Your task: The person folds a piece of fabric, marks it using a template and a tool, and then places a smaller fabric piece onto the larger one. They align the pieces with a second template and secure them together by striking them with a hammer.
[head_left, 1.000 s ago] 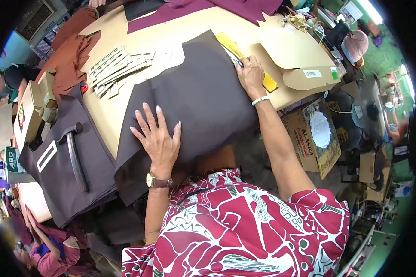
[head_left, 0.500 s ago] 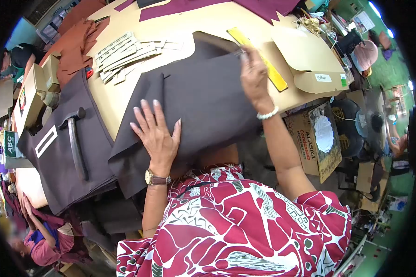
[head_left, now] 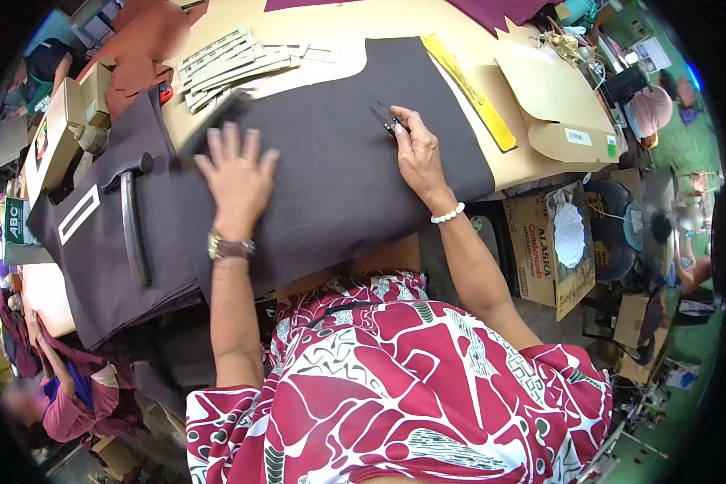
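My left hand (head_left: 240,184), a little blurred, has its fingers spread over the left part of a dark brown fabric piece (head_left: 323,161). The fabric lies across the table edge, its left end blurred and raised near my fingertips. In my right hand (head_left: 422,161) is a pair of thread snips (head_left: 383,118), its blades pointing away to the upper left, above the fabric. To the left, a hammer (head_left: 132,218) and a pale rectangular frame (head_left: 79,215) rest on another dark fabric stack (head_left: 165,266).
A yellow ruler (head_left: 472,95) lies along the fabric's right edge. Pale marked strips (head_left: 234,64) are piled beyond it. An open cardboard box (head_left: 561,137) stands at the right; a printed carton (head_left: 532,258) is below. Other people sit at both sides, one in pink (head_left: 68,411) at lower left.
The fabric has been spread flatter, its far right part now unfolded beside the ruler. My left hand moved left and away from me; my right hand moved left and lower, showing the snips.
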Demonstrator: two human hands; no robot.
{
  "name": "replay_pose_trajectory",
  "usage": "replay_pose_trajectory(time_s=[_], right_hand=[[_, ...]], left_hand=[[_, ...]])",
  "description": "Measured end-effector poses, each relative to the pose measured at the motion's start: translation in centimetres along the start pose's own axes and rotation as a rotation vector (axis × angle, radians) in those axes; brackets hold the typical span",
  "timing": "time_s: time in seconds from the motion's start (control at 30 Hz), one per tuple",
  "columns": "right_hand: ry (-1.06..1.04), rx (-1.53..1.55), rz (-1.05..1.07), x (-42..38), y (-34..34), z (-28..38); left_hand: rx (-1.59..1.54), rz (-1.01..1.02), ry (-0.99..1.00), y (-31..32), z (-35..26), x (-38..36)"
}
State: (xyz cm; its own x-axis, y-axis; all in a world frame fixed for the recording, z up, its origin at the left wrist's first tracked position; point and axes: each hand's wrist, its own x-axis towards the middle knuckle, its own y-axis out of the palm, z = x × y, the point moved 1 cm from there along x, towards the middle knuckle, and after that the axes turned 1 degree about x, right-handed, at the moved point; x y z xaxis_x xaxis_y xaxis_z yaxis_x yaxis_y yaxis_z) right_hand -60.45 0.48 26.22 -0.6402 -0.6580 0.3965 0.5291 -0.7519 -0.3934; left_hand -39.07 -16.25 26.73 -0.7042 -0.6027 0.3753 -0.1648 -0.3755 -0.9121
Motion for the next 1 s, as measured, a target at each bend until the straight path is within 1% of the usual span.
replay_pose_trajectory(time_s=[0.03, 0.07, 0.1, 0.17, 0.23, 0.27, 0.3, 0.37, 0.4, 0.5, 0.53, 0.63, 0.7, 0.77, 0.8, 0.87, 0.93, 1.0], right_hand=[[-0.006, 0.003, 0.003, 0.0, 0.0, -0.1], [-0.013, 0.007, 0.005, 0.0, 0.1, -0.2], [-0.021, 0.011, 0.005, 0.1, 0.1, -0.3], [-0.030, 0.011, 0.008, 0.1, 0.0, -0.5], [-0.027, 0.015, 0.021, 0.1, -0.3, -0.6], [-0.019, 0.020, 0.030, 0.1, -0.5, -0.6], [-0.011, 0.024, 0.038, 0.1, -0.8, -0.5], [0.087, 0.081, 0.055, -0.2, -2.0, -0.2], [0.135, 0.108, 0.058, -0.1, -2.7, -0.2], [0.117, -0.007, -0.038, 0.0, -4.8, -1.9], [0.104, -0.034, -0.112, 0.3, -5.2, -2.7], [0.092, -0.227, -0.164, 1.1, -6.3, -4.1], [0.017, -0.283, -0.251, 1.1, -6.0, -4.2], [0.038, -0.502, -0.222, 0.8, -6.3, -3.8], [-0.015, -0.591, -0.254, 1.0, -6.6, -4.4], [0.041, -0.732, -0.306, 2.0, -8.2, -5.2], [0.100, -0.812, -0.334, 3.3, -9.5, -6.6], [0.234, -0.923, -0.248, 4.1, -10.2, -8.1]], left_hand=[[0.143, 0.028, -0.108, 0.3, 1.9, 0.6], [0.294, -0.008, -0.225, -0.1, 3.3, 1.3], [0.362, -0.020, -0.308, -0.8, 4.5, 1.9], [0.349, -0.109, -0.365, -2.6, 4.4, 2.7], [0.137, -0.206, -0.246, -3.5, 1.8, 2.5], [-0.004, -0.192, -0.162, -3.3, -0.1, 2.0], [-0.185, -0.102, -0.080, -3.6, -2.0, 1.1], [-0.332, 0.093, 0.025, -2.9, -5.1, -1.3], [-0.376, 0.174, 0.021, -2.2, -6.0, -2.7], [-0.405, 0.175, -0.022, -2.4, -6.5, -4.7], [-0.395, 0.181, -0.027, -2.7, -6.7, -5.3], [-0.374, 0.195, -0.035, -3.6, -7.1, -5.9], [-0.370, 0.211, -0.028, -3.8, -7.1, -5.9], [-0.377, 0.228, -0.004, -3.8, -6.9, -5.5], [-0.384, 0.233, -0.002, -3.6, -6.7, -5.3], [-0.391, 0.253, -0.014, -3.8, -6.2, -5.3], [-0.394, 0.213, -0.066, -4.1, -5.2, -5.0], [-0.362, 0.202, -0.138, -4.4, -4.0, -5.2]])
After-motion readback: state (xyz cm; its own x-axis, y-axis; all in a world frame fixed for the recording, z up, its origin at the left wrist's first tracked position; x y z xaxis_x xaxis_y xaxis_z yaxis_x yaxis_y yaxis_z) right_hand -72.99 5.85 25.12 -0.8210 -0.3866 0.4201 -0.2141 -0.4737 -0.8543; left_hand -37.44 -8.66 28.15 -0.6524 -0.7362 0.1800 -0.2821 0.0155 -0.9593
